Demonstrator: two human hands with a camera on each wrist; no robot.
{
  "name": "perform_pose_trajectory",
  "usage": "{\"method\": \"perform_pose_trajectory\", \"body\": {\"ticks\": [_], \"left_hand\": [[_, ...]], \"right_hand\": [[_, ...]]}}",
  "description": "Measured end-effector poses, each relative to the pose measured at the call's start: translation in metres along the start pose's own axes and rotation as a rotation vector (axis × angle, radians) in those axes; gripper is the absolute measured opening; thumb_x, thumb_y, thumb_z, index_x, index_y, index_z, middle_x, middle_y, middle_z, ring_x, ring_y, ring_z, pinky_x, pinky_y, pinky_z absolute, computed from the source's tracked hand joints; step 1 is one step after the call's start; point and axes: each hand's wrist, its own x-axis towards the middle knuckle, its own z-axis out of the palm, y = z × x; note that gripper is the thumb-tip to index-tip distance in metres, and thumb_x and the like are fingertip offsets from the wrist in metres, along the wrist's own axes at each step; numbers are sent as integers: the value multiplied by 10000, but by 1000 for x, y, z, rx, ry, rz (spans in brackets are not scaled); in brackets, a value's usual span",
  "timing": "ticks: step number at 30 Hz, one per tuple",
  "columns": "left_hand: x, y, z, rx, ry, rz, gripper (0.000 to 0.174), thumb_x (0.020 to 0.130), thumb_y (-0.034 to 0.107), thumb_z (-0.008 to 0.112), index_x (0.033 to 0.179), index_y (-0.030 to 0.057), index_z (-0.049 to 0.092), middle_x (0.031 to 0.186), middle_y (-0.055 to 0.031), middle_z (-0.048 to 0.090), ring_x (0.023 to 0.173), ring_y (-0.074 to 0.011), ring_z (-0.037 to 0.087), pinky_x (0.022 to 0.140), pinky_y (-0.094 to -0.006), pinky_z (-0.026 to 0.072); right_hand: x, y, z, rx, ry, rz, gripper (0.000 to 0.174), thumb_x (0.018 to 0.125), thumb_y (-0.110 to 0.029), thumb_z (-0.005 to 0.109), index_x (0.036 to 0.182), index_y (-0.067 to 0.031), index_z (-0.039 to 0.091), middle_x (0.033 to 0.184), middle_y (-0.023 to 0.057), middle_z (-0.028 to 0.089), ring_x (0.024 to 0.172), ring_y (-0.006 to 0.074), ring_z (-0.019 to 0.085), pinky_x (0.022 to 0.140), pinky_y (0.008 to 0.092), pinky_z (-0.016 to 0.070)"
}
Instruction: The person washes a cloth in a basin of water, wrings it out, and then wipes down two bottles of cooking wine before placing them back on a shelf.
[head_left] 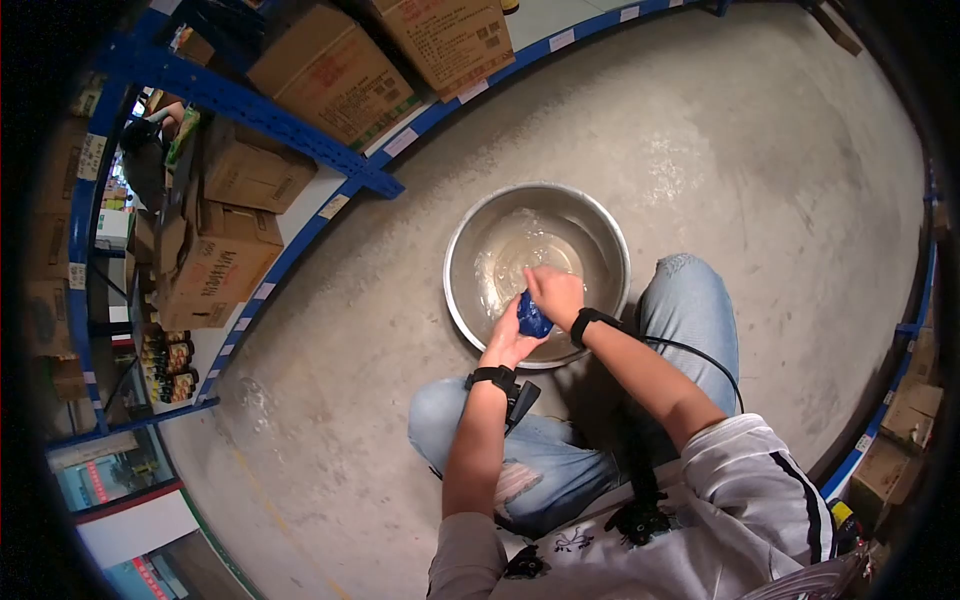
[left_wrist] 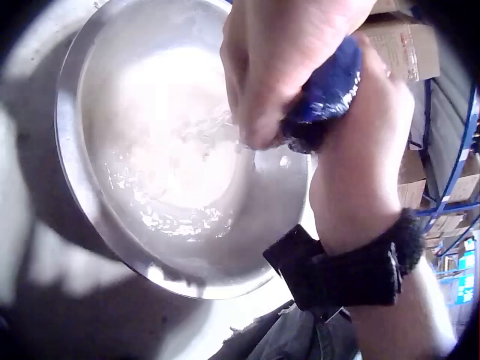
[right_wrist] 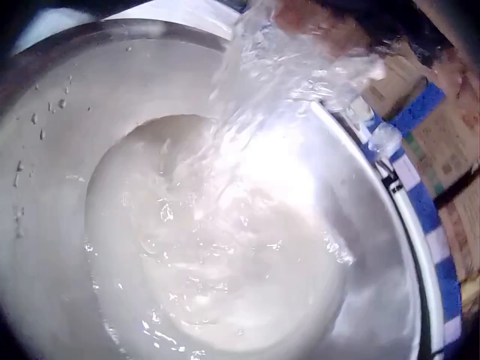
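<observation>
A wet, bunched-up blue cloth (head_left: 533, 316) is held between both hands above the near part of a round metal basin (head_left: 452, 298). My left hand (head_left: 510, 342) grips it from the left and below. The right hand (head_left: 557, 294) is curled over its other end, as the left wrist view also shows with the shiny blue cloth (left_wrist: 331, 84) squeezed between the hands. In the right wrist view water (right_wrist: 262, 82) streams down into the basin, and the water inside ripples. Most of the right hand is out of that view.
The basin stands on a concrete floor (head_left: 700, 190) in front of the person's bent knees (head_left: 690, 295). Blue shelving (head_left: 380, 180) with cardboard boxes (head_left: 340, 75) runs along the left and far side. Another rack stands at the right. A black cable (head_left: 700, 362) trails from the right wrist.
</observation>
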Motion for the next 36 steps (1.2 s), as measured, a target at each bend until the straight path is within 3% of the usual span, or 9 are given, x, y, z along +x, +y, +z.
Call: {"method": "perform_pose_trajectory", "body": {"ticks": [5, 8, 14, 20, 23, 29, 31, 33, 36], "left_hand": [[6, -9, -1, -8, -35, 27, 228, 891, 323, 422, 994, 149, 527, 934, -23, 589, 842, -160, 563, 730, -344, 438], [11, -12, -21, 96, 69, 149, 248, 881, 302, 441, 1062, 140, 494, 980, -32, 569, 916, -167, 542, 815, -397, 407], [6, -3, -38, 126, 384, 24, 444, 815, 268, 471, 1211, 99, 360, 1302, -123, 278, 1192, -331, 296, 887, -570, 282], [2, -1, -37, 129, 324, 69, 408, 813, 261, 479, 1185, 106, 413, 1288, -103, 336, 1171, -275, 340, 895, -519, 309], [-2, 0, -33, 142, 308, 77, 389, 809, 265, 490, 1162, 107, 443, 1248, -89, 384, 1150, -245, 368, 897, -487, 320], [1, -2, -40, 135, 260, 98, 386, 809, 263, 497, 1157, 103, 446, 1229, -88, 389, 1131, -250, 383, 900, -474, 326], [0, -2, -41, 120, 287, 99, 388, 810, 268, 501, 1156, 102, 446, 1237, -95, 378, 1131, -268, 379, 900, -480, 325], [-1, -2, -38, 105, 306, 99, 390, 810, 273, 504, 1155, 101, 445, 1245, -103, 367, 1132, -285, 376, 901, -487, 325], [-2, 2, -23, 90, 556, 43, 402, 815, 396, 508, 1110, 126, 469, 1188, -107, 426, 1097, -285, 415, 867, -498, 357]], "right_hand": [[-5, 22, 12, -19, -39, 64, 292, 829, -300, 467, 668, -88, 590, 688, 83, 568, 621, 270, 579, 526, 379, 463], [-6, 36, 17, -153, -116, 132, 231, 806, -276, 505, 727, -84, 608, 805, 65, 562, 811, 249, 548, 657, 391, 457], [-24, 57, 22, -364, -284, 181, 179, 742, -191, 556, 881, -82, 585, 1024, 63, 506, 993, 255, 465, 775, 419, 409], [-56, 76, 51, -415, -406, -51, 537, 724, -150, 564, 1230, -110, 392, 1185, 53, 444, 1145, 260, 381, 881, 423, 359], [-43, 69, 34, -433, -721, 21, 477, 734, -167, 558, 1192, -132, 428, 1168, 52, 460, 1141, 253, 385, 876, 416, 363], [-46, 75, 50, -515, -613, 189, 309, 693, -183, 582, 996, -124, 569, 1093, 56, 504, 1079, 251, 430, 841, 417, 391], [-41, 84, 58, -329, -824, 170, 278, 642, -191, 609, 902, -91, 612, 1011, 98, 525, 1001, 293, 476, 794, 423, 423], [-37, 79, 59, -112, -805, 140, 282, 583, -160, 618, 842, -50, 622, 940, 154, 520, 921, 336, 503, 775, 414, 437], [-24, 29, 39, 269, -407, -50, 299, 560, -120, 605, 828, 12, 588, 944, 187, 494, 890, 354, 509, 774, 392, 438]]}}
